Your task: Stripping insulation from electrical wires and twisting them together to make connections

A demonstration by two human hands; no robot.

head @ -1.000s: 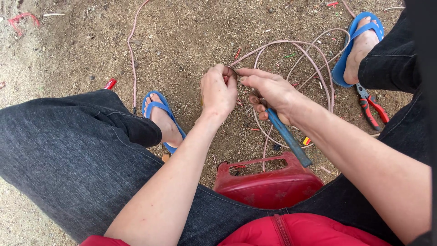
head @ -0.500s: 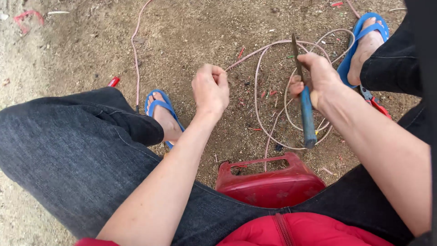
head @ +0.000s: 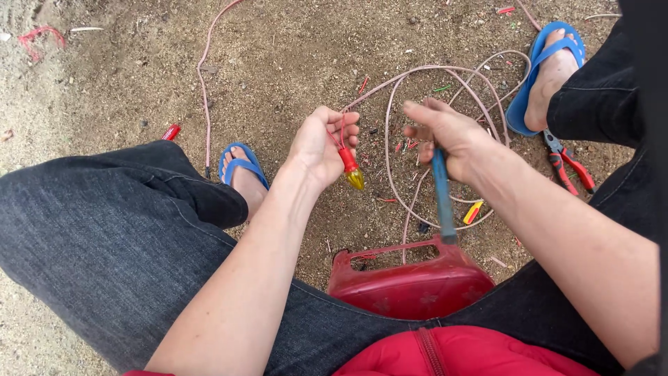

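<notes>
Both hands were closed: the left hand (head: 321,143) pinched a small red-and-yellow bulb (head: 351,169) (hanging just below its fingers), the right hand (head: 445,136) gripped a blue-handled tool (head: 441,198) nearby.

No packages, labels, signs or screens show anywhere in the view; nothing on the ground or in the hands carries a visible label or wrapping.
</notes>
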